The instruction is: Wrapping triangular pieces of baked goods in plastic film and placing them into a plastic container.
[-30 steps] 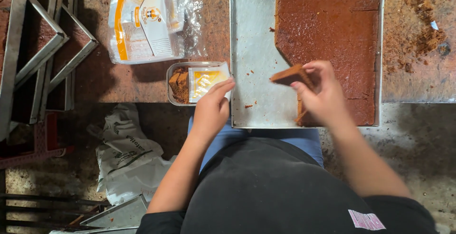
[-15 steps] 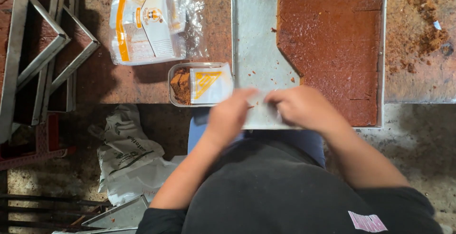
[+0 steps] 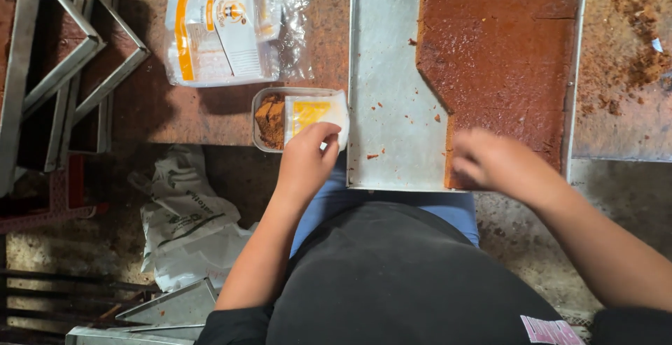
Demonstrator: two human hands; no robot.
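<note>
At centre frame, the left hand (image 3: 308, 159) rests its fingertips on a white and yellow wrapper (image 3: 316, 113) that lies over the right part of a small clear tub (image 3: 260, 117); the fingers are curled down onto the wrapper's lower edge, pinching or pressing it, which one I cannot tell. Brown pieces (image 3: 270, 121) show in the tub's uncovered left part. Right of the tub, touching the table edge, sits a metal tray (image 3: 388, 72) whose left half is bare and sprinkled with crumbs, while a brown slab (image 3: 500, 58) fills its right half, with a slanted cut along the slab's lower left. The right hand (image 3: 500, 163) is blurred at the tray's lower right, over the slab's near corner; whether it grips anything cannot be told. Above the tub, in the upper left of the frame, lies a plastic pack (image 3: 220, 30) of white and orange wrappers. Metal frames (image 3: 77, 58) lean at the far left, and a crumpled white bag (image 3: 189, 226) lies on the floor at lower left.
</note>
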